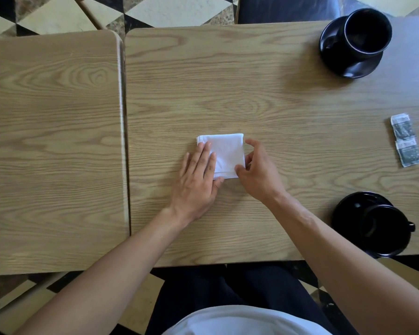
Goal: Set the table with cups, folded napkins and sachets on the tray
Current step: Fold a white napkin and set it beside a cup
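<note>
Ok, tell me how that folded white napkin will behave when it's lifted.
The napkin is probably light and floppy: it is thin cloth or paper lying flat under the left hand. Its stacked layers, visible at the far-left corner, may fan open unless pinched together.

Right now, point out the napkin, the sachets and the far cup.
napkin (224, 151), head view, bare middle of the fold
sachets (405, 139), head view, where the two meet
far cup (365, 30), head view, dark inside
</note>
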